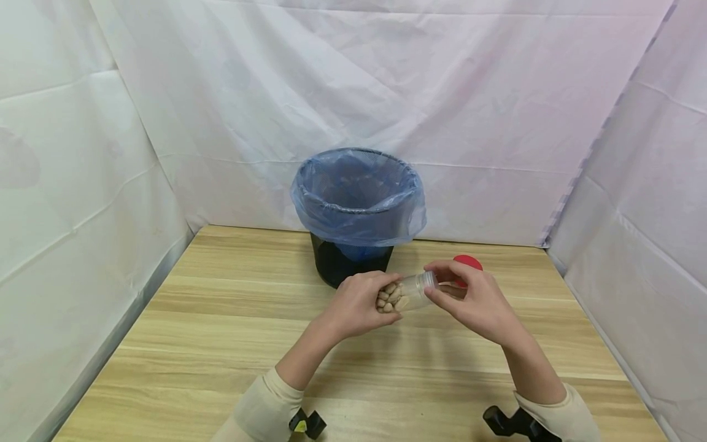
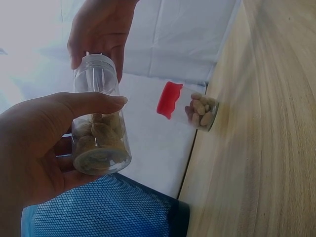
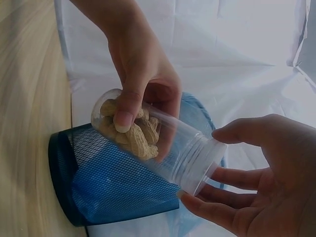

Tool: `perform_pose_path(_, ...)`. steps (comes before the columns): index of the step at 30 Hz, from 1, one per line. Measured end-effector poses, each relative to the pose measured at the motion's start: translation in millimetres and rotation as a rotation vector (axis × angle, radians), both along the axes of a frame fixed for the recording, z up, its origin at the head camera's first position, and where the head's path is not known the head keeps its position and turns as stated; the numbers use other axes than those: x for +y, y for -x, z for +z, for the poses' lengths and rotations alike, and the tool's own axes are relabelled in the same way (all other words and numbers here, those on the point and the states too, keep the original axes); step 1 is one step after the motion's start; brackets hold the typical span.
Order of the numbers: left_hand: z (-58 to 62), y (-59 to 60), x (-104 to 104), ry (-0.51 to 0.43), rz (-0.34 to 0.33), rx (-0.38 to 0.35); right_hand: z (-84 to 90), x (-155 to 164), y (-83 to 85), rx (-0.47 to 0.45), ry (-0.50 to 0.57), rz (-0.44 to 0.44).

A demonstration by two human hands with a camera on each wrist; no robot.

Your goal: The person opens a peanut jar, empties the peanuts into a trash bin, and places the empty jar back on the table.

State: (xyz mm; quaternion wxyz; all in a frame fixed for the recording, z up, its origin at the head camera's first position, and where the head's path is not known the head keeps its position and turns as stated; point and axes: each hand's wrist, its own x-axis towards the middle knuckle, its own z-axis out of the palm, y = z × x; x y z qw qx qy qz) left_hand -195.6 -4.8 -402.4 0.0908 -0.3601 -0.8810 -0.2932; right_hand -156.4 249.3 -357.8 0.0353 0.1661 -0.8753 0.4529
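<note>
My left hand (image 1: 359, 304) grips a clear plastic jar (image 1: 411, 291) around its base, tilted on its side above the table. Unshelled peanuts (image 3: 138, 140) lie gathered at the bottom end, partly covered by the thumb. At the jar's other end is a translucent whitish lid (image 3: 205, 163). My right hand (image 1: 480, 304) holds this lid, its thumb and fingers spread around the rim. Beyond the right hand stands a second clear jar with a red lid (image 1: 468, 263); the left wrist view shows nuts (image 2: 201, 111) inside it.
A black mesh wastebasket (image 1: 348, 261) lined with a blue plastic bag (image 1: 359, 221) stands at the table's back, just beyond the left hand. White cloth (image 1: 386, 80) hangs behind and on both sides of the wooden table (image 1: 221, 319).
</note>
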Motion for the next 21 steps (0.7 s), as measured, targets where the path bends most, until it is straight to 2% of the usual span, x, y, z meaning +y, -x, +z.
perform_pose_path(8, 0.9, -0.8, -0.8, 0.002, 0.002, -0.005, 0.9, 1.0, -0.5, 0.011, 0.008, -0.003)
perform_pose_path(16, 3.4, -0.7, -1.5, -0.011, 0.003, -0.007, 4.4, 3.7, -1.3, 0.077, -0.031, -0.038)
perform_pose_path(21, 4.2, -1.1, -4.4, -0.033, 0.007, -0.003, 7.7, 5.6, -3.5, 0.076, -0.046, -0.054)
